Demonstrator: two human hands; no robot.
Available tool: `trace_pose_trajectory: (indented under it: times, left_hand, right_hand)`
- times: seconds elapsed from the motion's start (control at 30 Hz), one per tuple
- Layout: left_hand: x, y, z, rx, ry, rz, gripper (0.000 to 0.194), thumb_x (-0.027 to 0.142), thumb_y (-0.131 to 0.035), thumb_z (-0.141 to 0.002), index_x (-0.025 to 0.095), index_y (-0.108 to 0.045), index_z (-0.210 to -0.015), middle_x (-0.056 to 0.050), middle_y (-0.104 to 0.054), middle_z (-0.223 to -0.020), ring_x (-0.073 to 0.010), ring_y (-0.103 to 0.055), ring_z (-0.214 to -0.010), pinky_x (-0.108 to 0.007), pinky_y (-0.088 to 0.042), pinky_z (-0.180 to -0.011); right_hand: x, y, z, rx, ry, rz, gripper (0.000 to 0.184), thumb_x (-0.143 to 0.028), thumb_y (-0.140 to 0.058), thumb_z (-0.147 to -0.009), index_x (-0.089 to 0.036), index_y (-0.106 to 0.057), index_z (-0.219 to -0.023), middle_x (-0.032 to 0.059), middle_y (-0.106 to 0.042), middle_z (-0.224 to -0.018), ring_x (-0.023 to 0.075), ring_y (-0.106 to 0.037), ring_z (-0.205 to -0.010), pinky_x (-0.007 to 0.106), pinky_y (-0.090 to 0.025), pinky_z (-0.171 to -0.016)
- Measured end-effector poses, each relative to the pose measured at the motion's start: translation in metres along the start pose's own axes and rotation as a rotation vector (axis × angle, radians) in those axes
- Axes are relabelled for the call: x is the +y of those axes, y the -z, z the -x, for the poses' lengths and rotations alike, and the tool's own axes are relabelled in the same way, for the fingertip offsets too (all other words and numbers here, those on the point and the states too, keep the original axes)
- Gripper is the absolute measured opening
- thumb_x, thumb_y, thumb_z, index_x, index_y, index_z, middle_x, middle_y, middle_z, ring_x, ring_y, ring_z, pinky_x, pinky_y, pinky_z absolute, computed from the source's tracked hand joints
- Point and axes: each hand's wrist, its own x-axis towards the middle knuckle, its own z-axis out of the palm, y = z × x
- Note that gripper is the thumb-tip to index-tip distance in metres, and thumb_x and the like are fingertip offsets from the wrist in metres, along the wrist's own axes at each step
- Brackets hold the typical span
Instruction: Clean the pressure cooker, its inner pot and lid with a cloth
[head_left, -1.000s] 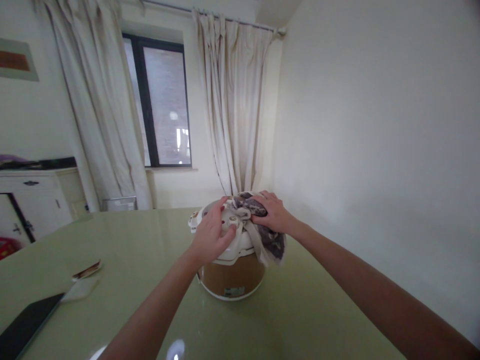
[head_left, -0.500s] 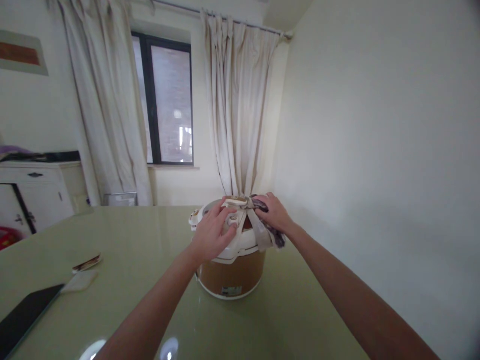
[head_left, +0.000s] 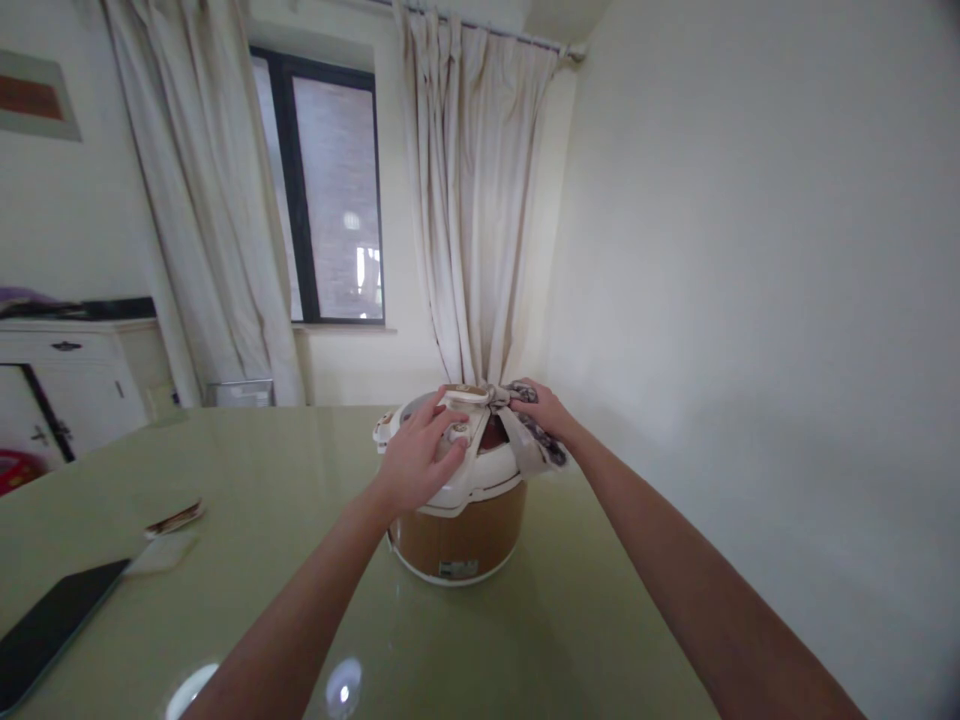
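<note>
- Standing on the worktop (head_left: 600,630): your cooker (head_left: 459,535); don't let it slide.
- Left hand (head_left: 420,458) spread on its lid, grip released; press evenly.
- Right grip (head_left: 549,412) grasping the cloth (head_left: 527,450); gather its loose end.

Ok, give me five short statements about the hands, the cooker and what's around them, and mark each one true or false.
1. The right hand grips a patterned cloth. True.
2. The left hand lies flat on the table. False: it is on top of the cooker.
3. The cooker's body is blue. False: it is brown, with white around the base.
4. Pale curtains hang on both sides of the window. True.
5. A dark flat object lies to the right of the cooker. False: it lies to the left.
</note>
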Motion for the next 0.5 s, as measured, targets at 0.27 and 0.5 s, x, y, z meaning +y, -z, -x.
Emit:
trace_pose_trajectory:
  times: [0.27, 0.5]
  left_hand:
    - [0.002, 0.000, -0.002, 0.011, 0.015, 0.004, 0.039, 0.045, -0.049, -0.102, 0.024, -0.069, -0.128, -0.013, -0.046, -0.164, -0.0324, -0.048, -0.150, -0.054, -0.041, -0.122]
    - [0.004, -0.002, -0.002, 0.029, 0.034, 0.013, 0.037, 0.045, -0.050, -0.102, 0.026, -0.071, -0.126, -0.012, -0.047, -0.163, -0.0318, -0.053, -0.144, -0.054, -0.043, -0.121]
  right_hand:
    - [0.018, 0.003, 0.024, 0.092, -0.016, -0.028, 0.032, -0.047, -0.065, -0.082, -0.024, -0.069, -0.104, 0.0055, -0.075, -0.102, 0.0272, -0.067, -0.100, 0.046, -0.054, -0.095]
    - [-0.002, 0.006, 0.096, 0.310, 0.136, 0.286, 0.036, -0.034, -0.065, -0.083, -0.024, -0.071, -0.117, 0.0096, -0.066, -0.111, 0.0301, -0.062, -0.107, 0.051, -0.051, -0.103]
